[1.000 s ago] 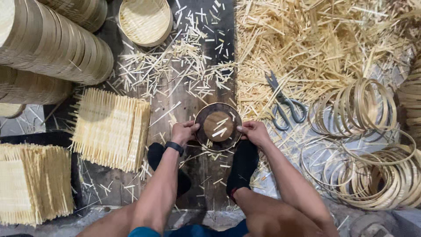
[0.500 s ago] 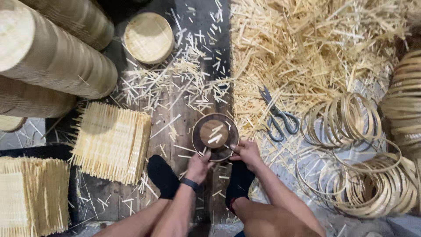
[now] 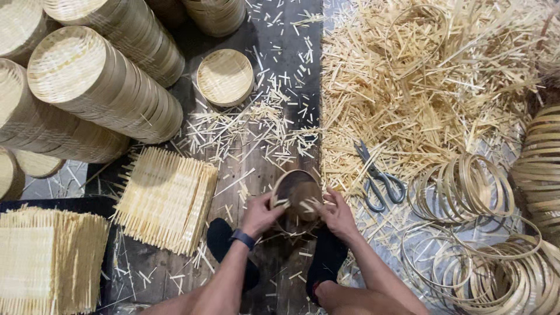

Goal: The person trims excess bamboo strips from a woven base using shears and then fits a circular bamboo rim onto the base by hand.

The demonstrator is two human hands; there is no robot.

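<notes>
Floor: wooden boards (image 3: 274,70), littered with bamboo splinters (image 3: 420,99).
Left hand (image 3: 261,214): gripping round frame (image 3: 296,192).
Right hand (image 3: 337,214): gripping frame's right edge.
Scissors (image 3: 379,178): just right.

arms: bare to above the elbows, no sleeves in view | left hand (image 3: 258,214): dark band with a blue-tinted edge worn at the wrist | right hand (image 3: 337,216): no ring, no band | feet: black socks on both | knees: bare
</notes>
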